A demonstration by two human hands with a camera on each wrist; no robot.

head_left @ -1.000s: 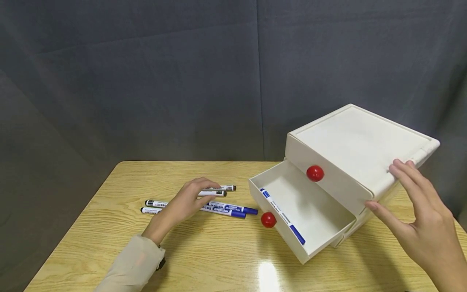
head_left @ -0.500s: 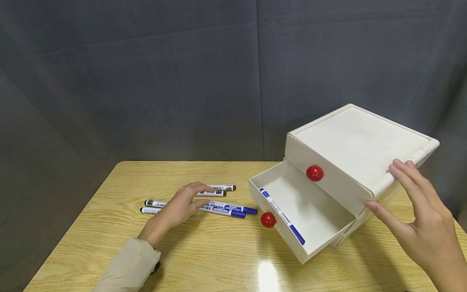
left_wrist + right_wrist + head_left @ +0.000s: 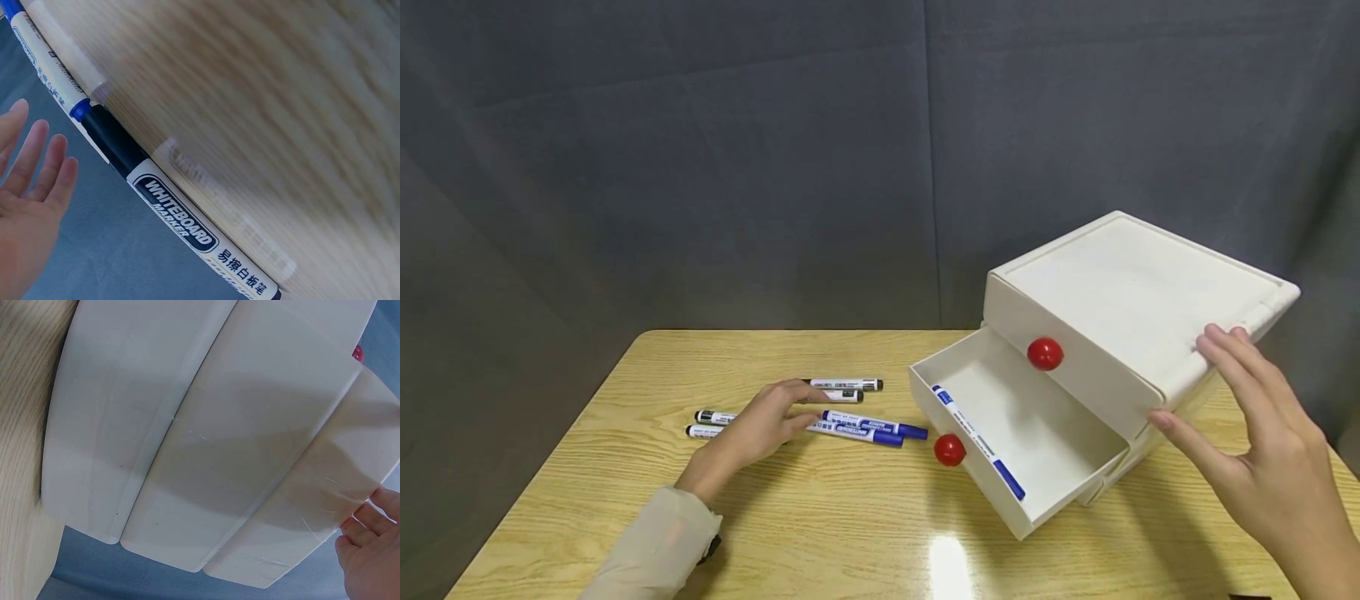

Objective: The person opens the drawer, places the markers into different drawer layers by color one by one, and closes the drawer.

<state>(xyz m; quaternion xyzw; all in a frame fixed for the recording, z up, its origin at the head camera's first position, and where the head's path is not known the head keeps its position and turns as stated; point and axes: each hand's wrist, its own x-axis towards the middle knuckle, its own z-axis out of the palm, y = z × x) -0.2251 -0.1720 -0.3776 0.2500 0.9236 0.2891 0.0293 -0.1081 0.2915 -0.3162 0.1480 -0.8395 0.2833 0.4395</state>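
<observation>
My left hand (image 3: pixel 763 425) hovers over whiteboard markers on the table, its fingers (image 3: pixel 53 159) extended and holding nothing. Two blue-capped markers (image 3: pixel 850 430) lie by its fingertips, and black-capped markers (image 3: pixel 848 384) are behind it. More black-capped markers (image 3: pixel 711 417) show left of the hand, partly hidden by it. My right hand (image 3: pixel 1273 442) rests on the side edge of a white drawer box (image 3: pixel 1150 292), fingertips on its top and thumb at the front corner. The middle drawer (image 3: pixel 1052 417) is pulled out, with a blue-capped marker (image 3: pixel 977 442) lying along its front wall.
Red round knobs (image 3: pixel 1045 354) stick out from the drawer fronts. A wooden table (image 3: pixel 820 525) bears everything, and a dark grey curtain (image 3: pixel 775 167) hangs behind it. In the right wrist view, the box's stacked side panels (image 3: pixel 219 444) fill most of the frame.
My left hand has drawn back slightly to the left, uncovering more of the blue-capped and black-capped markers. The right hand stays on the box.
</observation>
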